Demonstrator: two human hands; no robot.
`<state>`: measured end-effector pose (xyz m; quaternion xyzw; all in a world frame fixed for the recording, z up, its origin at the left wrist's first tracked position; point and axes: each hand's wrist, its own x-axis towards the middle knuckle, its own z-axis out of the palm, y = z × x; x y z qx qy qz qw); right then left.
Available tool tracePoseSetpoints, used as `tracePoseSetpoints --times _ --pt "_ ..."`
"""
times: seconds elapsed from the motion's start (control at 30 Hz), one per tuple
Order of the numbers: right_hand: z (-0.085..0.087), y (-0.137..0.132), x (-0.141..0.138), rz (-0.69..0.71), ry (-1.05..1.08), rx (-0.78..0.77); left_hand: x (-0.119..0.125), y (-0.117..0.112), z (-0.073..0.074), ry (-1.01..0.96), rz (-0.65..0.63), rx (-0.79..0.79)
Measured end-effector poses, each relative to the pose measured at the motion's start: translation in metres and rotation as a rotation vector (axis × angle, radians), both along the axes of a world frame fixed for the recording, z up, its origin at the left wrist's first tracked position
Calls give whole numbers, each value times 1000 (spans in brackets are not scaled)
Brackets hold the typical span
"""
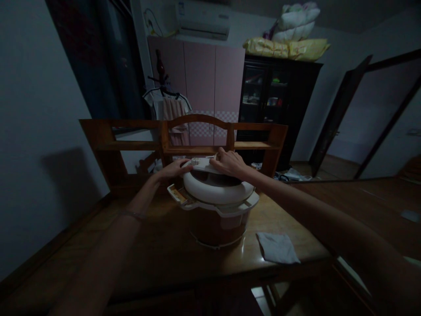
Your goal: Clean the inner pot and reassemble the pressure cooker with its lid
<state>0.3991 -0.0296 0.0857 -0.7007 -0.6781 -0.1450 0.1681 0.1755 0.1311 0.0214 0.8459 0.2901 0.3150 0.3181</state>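
An electric pressure cooker (210, 224) with a dark body and pale rim stands upright on the wooden desk (148, 250). Its rounded white lid (210, 191) sits on top, and a white handle (201, 164) runs across it. My right hand (230, 162) is closed around the right part of that handle. At the handle's left end, my left hand (176, 170) grips with thumb and fingers; some fingertips are hidden. To the right of the cooker lies a folded grey cloth (278, 247), touched by neither hand.
Behind the cooker rises the desk's wooden shelf frame (197, 118). A wall (39, 184) borders the desk on the left. Further back are pink wardrobe doors (200, 79), a black cabinet (279, 96) and clothes on a stand (169, 107). The room is dim.
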Motion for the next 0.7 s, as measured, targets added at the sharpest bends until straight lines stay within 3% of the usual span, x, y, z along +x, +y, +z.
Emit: tracePoseSetpoints --times 0.2,0.37,0.43,0.53,0.6,0.63,0.7 --pt "-3 1 7 23 43 -15 2 -4 -4 19 55 33" --pt "-5 -5 29 254 286 -32 2 -3 -11 25 24 9" --pt "-4 -7 49 339 398 44 2 -1 -13 26 25 8" --pt "-9 -12 90 366 657 290 1 1 -14 29 38 13" --pt "-28 -25 111 265 947 430 0 2 -14 40 37 16" --pt "-43 -35 115 170 1129 487 0 3 -14 47 34 17" --pt "-85 -60 106 71 1221 515 0 5 -12 62 33 19"
